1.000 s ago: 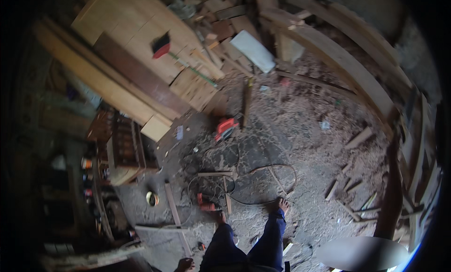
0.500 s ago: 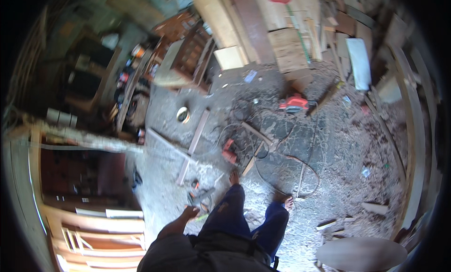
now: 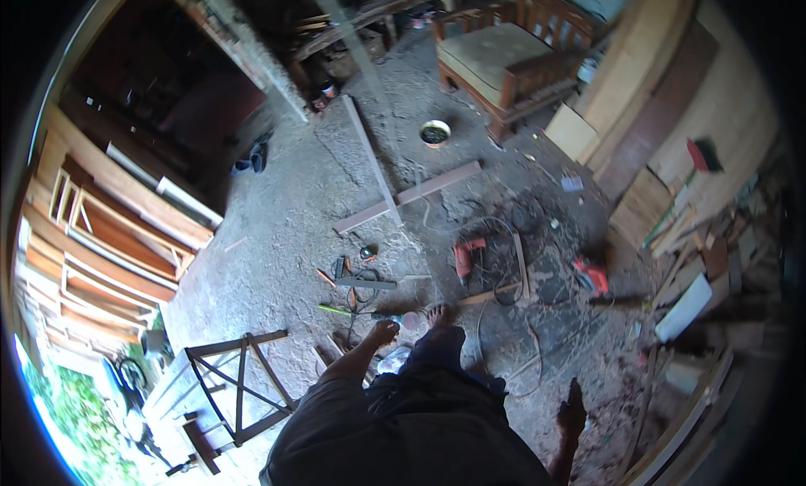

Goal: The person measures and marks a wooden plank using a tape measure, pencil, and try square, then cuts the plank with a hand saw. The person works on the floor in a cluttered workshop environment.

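My left hand (image 3: 384, 333) hangs in front of my left leg, low in the view. It overlaps the floor next to a small tool with a round pinkish disc (image 3: 410, 320). How its fingers are held is too small to make out, and I see nothing in it. Off to my right, my right hand (image 3: 572, 414) hangs in shadow with fingers stretched forward, holding nothing visible. Ahead on the floor lie a red power drill (image 3: 465, 259) and a dark flat tool (image 3: 366, 283) among cords. Two wooden strips (image 3: 437, 184) cross beyond them.
A cushioned wooden armchair (image 3: 495, 56) stands at the back, near a small bucket (image 3: 435, 133). To the right are a red power tool (image 3: 590, 276), leaning boards and scrap wood. A wooden frame (image 3: 242, 385) stands at left. Cords trail around my feet.
My view has swung left, so the armchair, drill and crossed strips sit further right. The wooden frame at left and my right hand have come into view.
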### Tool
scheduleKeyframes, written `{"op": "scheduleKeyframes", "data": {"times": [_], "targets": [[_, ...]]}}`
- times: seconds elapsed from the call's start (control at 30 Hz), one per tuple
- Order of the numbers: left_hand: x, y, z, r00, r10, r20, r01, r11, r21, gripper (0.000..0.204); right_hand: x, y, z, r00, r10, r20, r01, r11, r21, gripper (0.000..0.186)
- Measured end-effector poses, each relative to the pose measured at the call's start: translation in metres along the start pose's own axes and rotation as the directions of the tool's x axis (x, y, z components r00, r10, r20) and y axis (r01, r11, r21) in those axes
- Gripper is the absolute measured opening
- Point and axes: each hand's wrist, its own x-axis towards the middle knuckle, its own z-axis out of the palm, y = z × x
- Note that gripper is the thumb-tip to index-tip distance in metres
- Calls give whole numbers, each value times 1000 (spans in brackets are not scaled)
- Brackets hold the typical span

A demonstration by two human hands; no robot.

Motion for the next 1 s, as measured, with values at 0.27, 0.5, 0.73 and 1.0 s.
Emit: {"op": "scheduleKeyframes", "data": {"times": [0.27, 0.5, 0.73, 1.0], "targets": [[-21, -62, -87, 946, -153, -287, -28, 840, -541, 24, 171, -96, 70, 844, -158, 513, 275, 948, -161, 56], [-59, -81, -92, 918, -334, -215, 22, 584, -811, 44, 271, -166, 112, 650, -240, 721, 428, 900, -86, 67], [-6, -48, -138, 884, -464, -48, 170, 417, -893, 27, 318, -254, 160, 625, 10, 781, 40, 998, -45, 52], [105, 65, -327, 918, -385, -97, 251, 752, -609, 14, 287, -288, 271, 894, 80, 441, -259, 896, 362, 53]]}}
